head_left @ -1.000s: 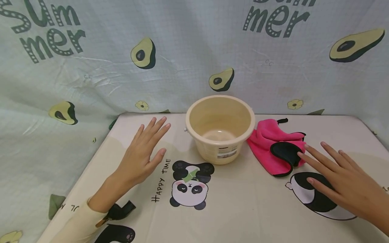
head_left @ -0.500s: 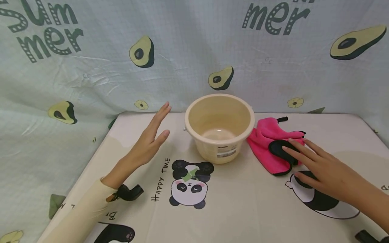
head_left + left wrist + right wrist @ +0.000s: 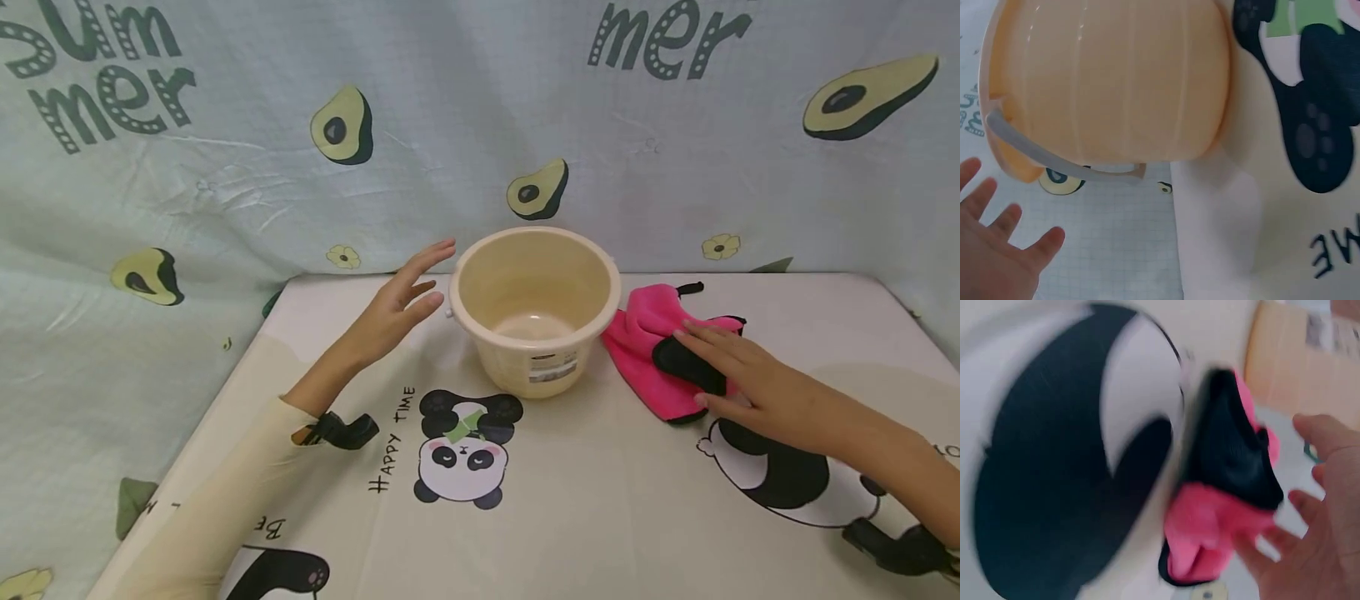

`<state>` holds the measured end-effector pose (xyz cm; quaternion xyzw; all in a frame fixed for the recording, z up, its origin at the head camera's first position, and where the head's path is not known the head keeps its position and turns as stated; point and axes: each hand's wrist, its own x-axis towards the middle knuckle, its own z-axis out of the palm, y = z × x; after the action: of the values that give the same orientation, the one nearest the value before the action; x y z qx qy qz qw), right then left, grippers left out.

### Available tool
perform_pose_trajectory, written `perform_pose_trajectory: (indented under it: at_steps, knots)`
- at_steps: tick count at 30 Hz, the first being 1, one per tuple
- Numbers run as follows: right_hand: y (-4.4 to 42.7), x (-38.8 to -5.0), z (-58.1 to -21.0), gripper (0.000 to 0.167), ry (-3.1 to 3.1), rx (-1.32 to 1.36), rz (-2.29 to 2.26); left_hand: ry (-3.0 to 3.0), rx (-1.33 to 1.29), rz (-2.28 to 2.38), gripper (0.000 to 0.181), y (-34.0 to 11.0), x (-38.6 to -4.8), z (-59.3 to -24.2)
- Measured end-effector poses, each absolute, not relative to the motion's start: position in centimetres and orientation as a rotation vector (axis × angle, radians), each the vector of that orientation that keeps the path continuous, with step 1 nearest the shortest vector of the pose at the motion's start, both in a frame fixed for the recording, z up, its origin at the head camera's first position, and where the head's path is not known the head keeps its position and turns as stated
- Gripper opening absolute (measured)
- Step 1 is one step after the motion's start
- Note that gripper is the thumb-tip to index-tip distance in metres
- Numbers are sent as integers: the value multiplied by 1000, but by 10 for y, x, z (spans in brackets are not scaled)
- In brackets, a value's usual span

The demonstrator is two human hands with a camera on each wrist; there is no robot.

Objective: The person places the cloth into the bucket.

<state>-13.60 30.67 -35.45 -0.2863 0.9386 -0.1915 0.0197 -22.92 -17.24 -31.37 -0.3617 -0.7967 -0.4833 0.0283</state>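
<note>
A cream plastic bucket [image 3: 551, 358] stands upright in the middle of the table, its mouth facing up. In the left wrist view its pale handle [image 3: 1054, 150] hangs down the side. My left hand [image 3: 386, 321] hovers just left of the bucket rim, fingers spread and relaxed, apart from it. To the bucket's right lies a crumpled pink cloth [image 3: 656, 308] with black trim and a black patch. Over the cloth's right part reaches my right hand [image 3: 761, 379], fingers extended. In the right wrist view the fingers are beside the cloth's pink folds; whether they touch it I cannot tell.
The light tablecloth [image 3: 570, 500] carries printed pandas and lettering. Behind the table hangs a pale curtain [image 3: 450, 100] with avocado prints, close to the back edge. Black straps [image 3: 345, 431] sit on my wrists.
My right hand has moved left and forward, from beside the cloth to over it. My left hand has moved right and forward toward the bucket. Bucket and cloth stay in place.
</note>
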Motion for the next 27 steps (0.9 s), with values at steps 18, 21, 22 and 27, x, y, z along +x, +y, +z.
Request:
perform_pose_trajectory:
  at_steps: [18, 21, 22, 27]
  knots:
    - [306, -229, -338, 105, 2547, -860, -718, -2512, -1029, -1888, 56, -159, -249, -318]
    - [302, -234, -340, 100, 2568, -883, -677, -2508, -1027, -1928, 57, -158, -250, -318]
    - [301, -235, -341, 99, 2565, -890, -674, -2507, -1027, -1935, 57, -158, -250, -318]
    - [296, -237, -348, 97, 2578, -960, -632, -2507, -1023, -1947, 59, -159, -251, -318]
